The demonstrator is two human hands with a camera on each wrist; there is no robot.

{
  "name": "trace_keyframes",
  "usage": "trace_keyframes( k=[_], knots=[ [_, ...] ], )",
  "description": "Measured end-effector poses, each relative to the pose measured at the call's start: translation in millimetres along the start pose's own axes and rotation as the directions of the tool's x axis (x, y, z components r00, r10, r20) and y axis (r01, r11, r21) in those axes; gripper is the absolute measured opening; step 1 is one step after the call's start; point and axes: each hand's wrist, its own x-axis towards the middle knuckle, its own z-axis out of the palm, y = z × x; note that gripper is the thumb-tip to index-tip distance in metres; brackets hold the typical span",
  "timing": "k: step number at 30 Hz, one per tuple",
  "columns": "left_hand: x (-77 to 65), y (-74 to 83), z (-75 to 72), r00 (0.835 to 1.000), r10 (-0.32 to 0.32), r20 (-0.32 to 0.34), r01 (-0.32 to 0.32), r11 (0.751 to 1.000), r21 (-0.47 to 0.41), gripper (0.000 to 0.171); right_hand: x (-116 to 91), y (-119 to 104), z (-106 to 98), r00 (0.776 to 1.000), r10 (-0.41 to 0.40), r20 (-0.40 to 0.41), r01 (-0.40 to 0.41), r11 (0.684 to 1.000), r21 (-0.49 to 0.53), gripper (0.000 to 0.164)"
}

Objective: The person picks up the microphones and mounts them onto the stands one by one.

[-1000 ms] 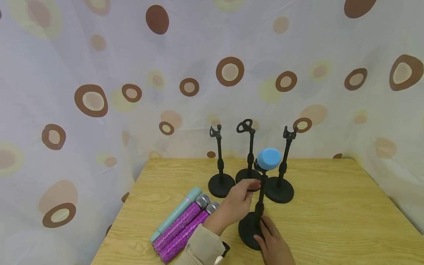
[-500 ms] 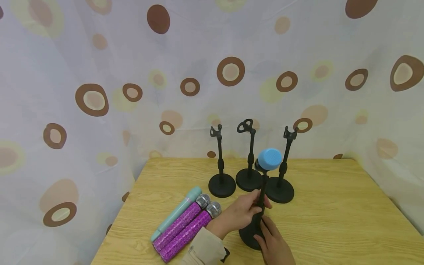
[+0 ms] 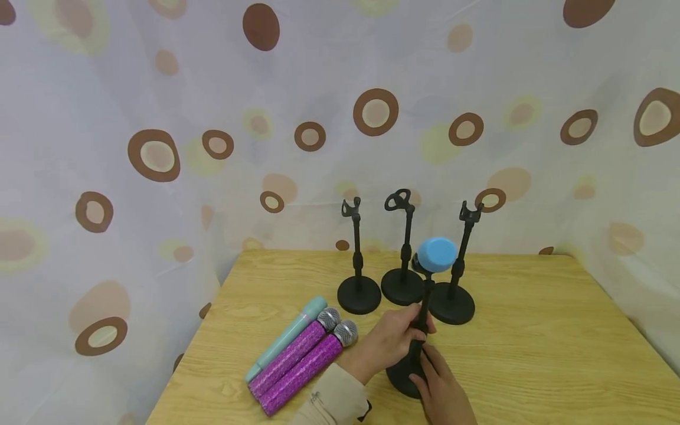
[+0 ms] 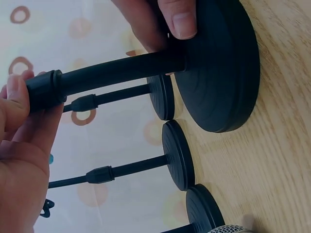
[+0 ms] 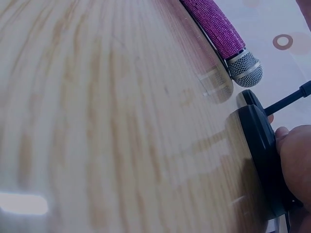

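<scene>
A black desktop microphone stand (image 3: 402, 381) stands upright at the table's front. A light-blue rounded head (image 3: 437, 255), probably a microphone seen end-on, sits at its top. My left hand (image 3: 386, 342) grips the collar on the pole; in the left wrist view, the thumb and fingers of the left hand (image 4: 22, 145) wrap this collar (image 4: 44, 91). Low down, my right hand (image 3: 443, 386) holds the round base (image 4: 218, 68), its thumb lying on the upper face next to the pole. In the right wrist view, the right hand (image 5: 296, 162) is partly cut off beside the base (image 5: 262, 160).
Behind stand three more black stands, the left (image 3: 359, 295), middle (image 3: 402, 286) and right (image 3: 451, 303), their clips holding nothing. A mint microphone (image 3: 287, 339) and two purple glittery microphones (image 3: 289, 360) (image 3: 305, 375) lie left on the wooden table (image 3: 531, 354). A patterned curtain (image 3: 319, 195) hangs behind.
My left hand has come down from the upper pole and closed round the collar. My right hand stays at the base. The view has shifted slightly.
</scene>
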Motion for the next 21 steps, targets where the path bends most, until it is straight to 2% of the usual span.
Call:
trace_keyframes(
  k=[6, 14, 21],
  knots=[
    [-1.4, 0.1, 3.0, 0.999, 0.029, -0.046, -0.027, 0.999, 0.034, 0.015, 0.7, 2.5, 3.4, 1.000, 0.013, -0.005, -0.013, 1.000, -0.009, 0.049],
    [-2.9, 1.1, 6.8, 0.996, 0.027, -0.081, -0.023, 0.998, 0.059, 0.016, 0.0, 2.2, 2.8, 0.998, -0.028, -0.049, 0.029, 1.000, 0.004, 0.050],
    [-3.7, 2.1, 8.5, 0.994, 0.021, -0.106, -0.012, 0.996, 0.083, 0.016, 2.2, 1.9, -0.9, 1.000, -0.007, -0.008, 0.007, 0.999, 0.045, 0.049]
  ],
)
